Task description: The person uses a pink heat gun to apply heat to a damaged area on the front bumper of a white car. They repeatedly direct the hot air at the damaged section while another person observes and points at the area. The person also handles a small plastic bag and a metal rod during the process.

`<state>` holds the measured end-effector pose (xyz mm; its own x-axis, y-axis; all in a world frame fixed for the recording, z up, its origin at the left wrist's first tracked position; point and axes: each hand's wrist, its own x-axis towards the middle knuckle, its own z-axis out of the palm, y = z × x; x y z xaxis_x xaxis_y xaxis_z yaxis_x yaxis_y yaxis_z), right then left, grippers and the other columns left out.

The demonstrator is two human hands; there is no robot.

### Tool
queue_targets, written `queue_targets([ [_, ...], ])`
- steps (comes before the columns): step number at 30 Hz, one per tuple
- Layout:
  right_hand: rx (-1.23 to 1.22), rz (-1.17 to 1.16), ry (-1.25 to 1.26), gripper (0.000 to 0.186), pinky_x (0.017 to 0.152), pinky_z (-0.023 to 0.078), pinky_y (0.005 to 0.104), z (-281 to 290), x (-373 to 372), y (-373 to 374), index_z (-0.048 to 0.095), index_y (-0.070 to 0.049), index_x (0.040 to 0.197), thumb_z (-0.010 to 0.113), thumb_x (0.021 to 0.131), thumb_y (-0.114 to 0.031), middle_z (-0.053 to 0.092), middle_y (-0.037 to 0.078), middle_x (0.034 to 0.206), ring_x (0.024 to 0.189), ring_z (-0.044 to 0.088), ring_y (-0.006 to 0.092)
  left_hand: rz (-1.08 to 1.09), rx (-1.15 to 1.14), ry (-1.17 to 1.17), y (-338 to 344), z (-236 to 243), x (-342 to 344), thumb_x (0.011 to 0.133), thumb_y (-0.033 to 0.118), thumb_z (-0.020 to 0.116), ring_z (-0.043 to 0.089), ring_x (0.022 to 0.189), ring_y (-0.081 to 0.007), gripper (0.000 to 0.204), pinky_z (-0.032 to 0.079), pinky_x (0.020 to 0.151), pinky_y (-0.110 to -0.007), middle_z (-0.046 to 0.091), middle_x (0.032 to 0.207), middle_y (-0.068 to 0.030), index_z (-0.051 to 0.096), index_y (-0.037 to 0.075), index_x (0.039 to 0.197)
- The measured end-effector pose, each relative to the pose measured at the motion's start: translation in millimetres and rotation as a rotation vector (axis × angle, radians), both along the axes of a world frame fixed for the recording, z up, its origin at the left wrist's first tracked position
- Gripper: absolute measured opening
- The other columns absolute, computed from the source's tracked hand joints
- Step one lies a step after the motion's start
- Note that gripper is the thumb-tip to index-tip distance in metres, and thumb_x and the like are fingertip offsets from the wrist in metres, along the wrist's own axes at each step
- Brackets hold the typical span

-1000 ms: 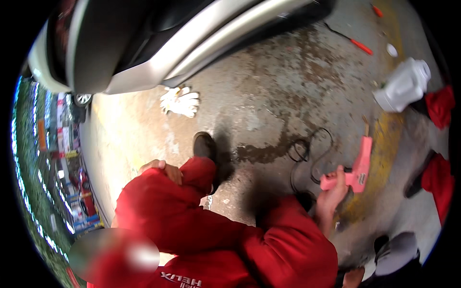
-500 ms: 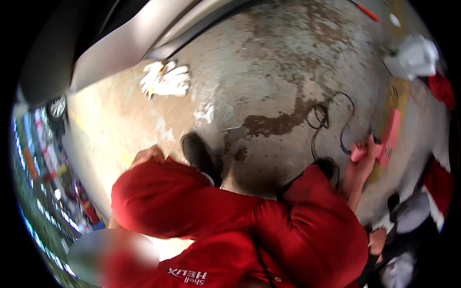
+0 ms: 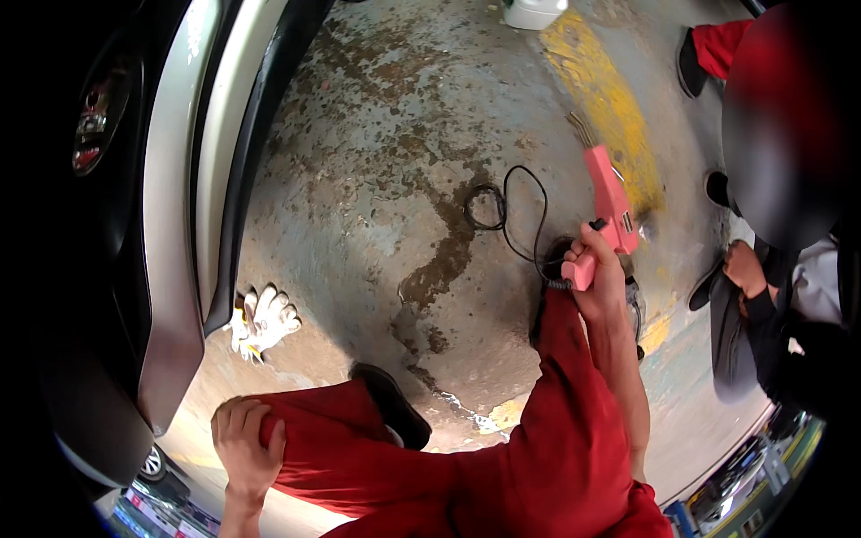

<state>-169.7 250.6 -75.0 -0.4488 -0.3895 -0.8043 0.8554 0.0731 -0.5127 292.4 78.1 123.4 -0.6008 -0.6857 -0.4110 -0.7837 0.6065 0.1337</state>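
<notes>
My right hand (image 3: pixel 596 255) is wrapped round the handle of a pink, pistol-shaped hot stapler gun (image 3: pixel 610 202). The tool's metal prongs (image 3: pixel 581 130) point away from me, above the floor. From the bottom of its handle a black cord (image 3: pixel 516 240) runs off and loops on the concrete. My left hand (image 3: pixel 248 439) lies over my left knee, fingers stretched out and holding nothing. Beyond that knee, a pair of white work gloves (image 3: pixel 267 318) lies on the floor beside the car bumper (image 3: pixel 175 260).
The car's bumper and dark lower trim border my left side. A white container (image 3: pixel 535 11) stands at the far edge. Other people crouch or stand at my right, one with a clasped hand (image 3: pixel 746 267) showing. A worn yellow line (image 3: pixel 610 103) crosses the stained floor.
My view has turned to the right, so the gloves and bumper appear farther left and lower. My right hand still holds the stapler gun, now more plainly in sight. My left hand remains at the knee.
</notes>
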Motion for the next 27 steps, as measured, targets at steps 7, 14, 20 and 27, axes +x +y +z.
queue_targets([
  [7, 0.068, -0.033, 0.093, 0.02, 0.057, 0.049, 0.0264, 47.3, 32.8, 33.6, 0.057, -0.011, 0.092, 0.072, 0.093, -0.023, 0.057, 0.002, 0.075, 0.067, 0.058, 0.0144, -0.317, 0.066, 0.334, -25.4, -50.1, -99.0, 0.075, 0.017, 0.079, 0.064, 0.085, -0.0297, 0.016, 0.05, 0.08, -0.042, 0.066, 0.076, -0.008, 0.067, 0.009, 0.08],
  [14, 0.158, -0.05, 0.22, 0.023, 0.049, 0.046, 0.0289, 134.2, 84.1, 88.4, 0.055, -0.009, 0.087, 0.072, 0.092, -0.024, 0.052, 0.002, 0.073, 0.062, 0.054, 0.0138, -0.87, 0.207, 0.439, 49.7, -76.3, -173.9, 0.086, 0.035, 0.071, 0.063, 0.083, -0.0249, 0.026, 0.05, 0.076, -0.038, 0.065, 0.075, -0.0057, 0.064, 0.011, 0.078],
  [20, 0.34, 0.025, 0.457, 0.019, 0.052, 0.047, 0.0293, 223.2, 112.6, 128.8, 0.058, -0.007, 0.084, 0.074, 0.089, -0.017, 0.059, 0.003, 0.07, 0.06, 0.057, 0.0134, -0.91, 0.203, 0.565, 82.6, -91.0, -197.8, 0.086, 0.033, 0.068, 0.065, 0.085, -0.0257, 0.026, 0.052, 0.076, -0.04, 0.065, 0.083, -0.0069, 0.066, 0.009, 0.079],
  [27, 0.736, 0.458, 0.697, 0.017, 0.053, 0.047, 0.0265, 222.0, 76.9, 151.4, 0.064, -0.003, 0.093, 0.076, 0.086, -0.013, 0.064, 0.002, 0.073, 0.056, 0.058, 0.0098, -0.75, 0.177, 0.363, 62.0, -108.6, -217.4, 0.09, 0.035, 0.065, 0.066, 0.09, -0.0261, 0.027, 0.052, 0.08, -0.041, 0.069, 0.088, -0.0064, 0.071, 0.009, 0.084],
])
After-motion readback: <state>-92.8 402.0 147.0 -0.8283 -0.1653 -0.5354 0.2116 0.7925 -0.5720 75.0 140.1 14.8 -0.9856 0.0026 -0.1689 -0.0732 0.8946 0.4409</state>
